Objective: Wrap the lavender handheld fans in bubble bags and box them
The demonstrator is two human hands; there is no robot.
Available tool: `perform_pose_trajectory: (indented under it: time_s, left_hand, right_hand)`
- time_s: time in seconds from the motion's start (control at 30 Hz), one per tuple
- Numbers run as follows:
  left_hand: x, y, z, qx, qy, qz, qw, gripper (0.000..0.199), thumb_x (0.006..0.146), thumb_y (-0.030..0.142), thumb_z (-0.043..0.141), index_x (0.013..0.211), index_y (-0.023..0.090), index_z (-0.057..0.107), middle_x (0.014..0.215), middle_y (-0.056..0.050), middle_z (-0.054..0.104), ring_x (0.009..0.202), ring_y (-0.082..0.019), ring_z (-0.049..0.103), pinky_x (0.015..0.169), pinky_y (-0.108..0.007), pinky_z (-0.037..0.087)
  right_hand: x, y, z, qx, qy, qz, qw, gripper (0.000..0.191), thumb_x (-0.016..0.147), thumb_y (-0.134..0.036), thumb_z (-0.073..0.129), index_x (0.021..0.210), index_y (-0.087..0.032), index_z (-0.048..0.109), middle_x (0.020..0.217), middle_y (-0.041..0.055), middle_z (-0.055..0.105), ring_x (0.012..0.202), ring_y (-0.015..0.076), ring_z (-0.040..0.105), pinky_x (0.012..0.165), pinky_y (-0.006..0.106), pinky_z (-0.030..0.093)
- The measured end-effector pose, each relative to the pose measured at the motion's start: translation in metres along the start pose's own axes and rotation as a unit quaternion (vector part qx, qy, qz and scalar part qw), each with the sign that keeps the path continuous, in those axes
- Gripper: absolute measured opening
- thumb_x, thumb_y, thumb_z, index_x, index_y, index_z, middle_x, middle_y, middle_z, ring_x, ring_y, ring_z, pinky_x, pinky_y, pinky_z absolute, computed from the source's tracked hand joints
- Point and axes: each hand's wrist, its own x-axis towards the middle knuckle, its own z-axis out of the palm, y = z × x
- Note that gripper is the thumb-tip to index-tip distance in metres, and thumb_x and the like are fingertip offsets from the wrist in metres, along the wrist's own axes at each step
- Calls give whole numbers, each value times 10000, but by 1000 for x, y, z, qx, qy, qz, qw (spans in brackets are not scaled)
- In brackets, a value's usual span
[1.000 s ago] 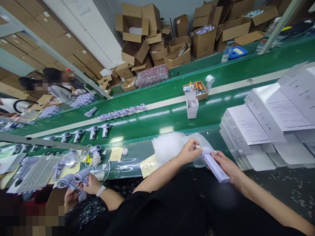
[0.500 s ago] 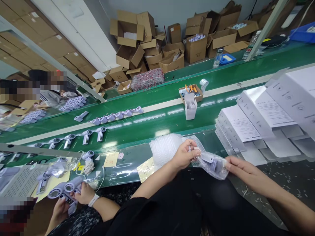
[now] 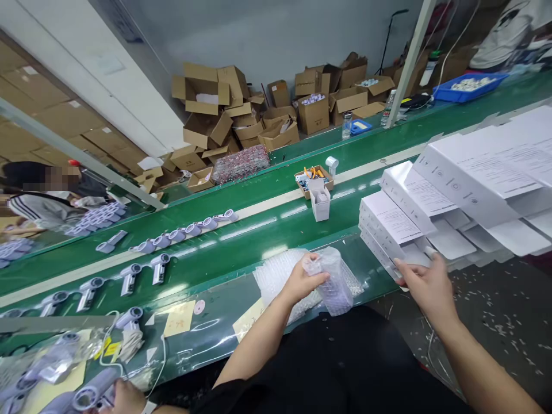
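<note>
My left hand [image 3: 305, 280] grips a bubble-wrap pouch [image 3: 334, 282] with a lavender handheld fan inside, blurred by the plastic, over the bench edge. Flat bubble-wrap pouches [image 3: 276, 274] lie beneath and beside that hand. To the right, my right hand [image 3: 426, 282] has its fingers and thumb closed around the open, flapped end of a white carton [image 3: 388, 221] low in the nearest stack. More white cartons [image 3: 470, 167] with printed tops are piled farther right.
Lavender fans [image 3: 159, 267] stand in rows along the green conveyor [image 3: 259, 230]. A small white box [image 3: 319, 201] and a tool box [image 3: 302, 181] sit ahead. At lower left, a co-worker's hand [image 3: 127, 397] holds fans. A metal post [image 3: 409, 63] rises at right.
My right hand has let go of the pouch and moved right to the white cartons. My left hand now holds the pouch upright alone. The view has swung to the right.
</note>
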Motion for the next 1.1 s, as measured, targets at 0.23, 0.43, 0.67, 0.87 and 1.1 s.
perform_pose_trajectory:
  time_s: [0.23,0.43,0.67,0.87,1.1]
  left_hand:
    - [-6,-10,-55,-138,163,-5,977,333,592,348,748,791,118,611,609,28,551,478,-61,466,378,-167,295]
    - [10,3,-75,-271,278,5,921,336,557,304,770,773,122,587,634,33,561,483,-55,496,345,-147,308]
    - [50,10,-27,-213,268,0,940,337,647,349,714,846,121,565,709,-13,593,547,-98,548,413,-183,419]
    - [39,-3,-19,250,276,157,915,261,789,390,583,924,174,528,816,-49,591,752,-178,585,654,-299,497]
    - [56,-9,26,636,131,135,749,317,849,402,506,1063,169,523,968,-106,576,918,-237,512,762,-344,453]
  right_hand:
    - [-6,10,23,-231,3,-189,954,262,877,-277,419,1063,-191,583,709,53,664,570,190,634,553,276,447]
    - [-5,-9,49,-483,-102,-333,803,401,810,-29,367,1118,-201,558,753,85,613,556,209,619,470,268,392]
    - [29,4,97,-337,-237,-421,808,417,831,-193,484,1247,-205,462,1338,196,364,1021,303,587,778,390,492]
    - [40,35,139,-129,-234,-419,868,413,786,-419,570,1125,-205,468,1285,153,359,1132,285,503,888,427,464]
    - [47,48,157,-29,-216,-422,880,429,775,-342,579,1146,-210,408,1251,137,388,1126,289,497,850,458,497]
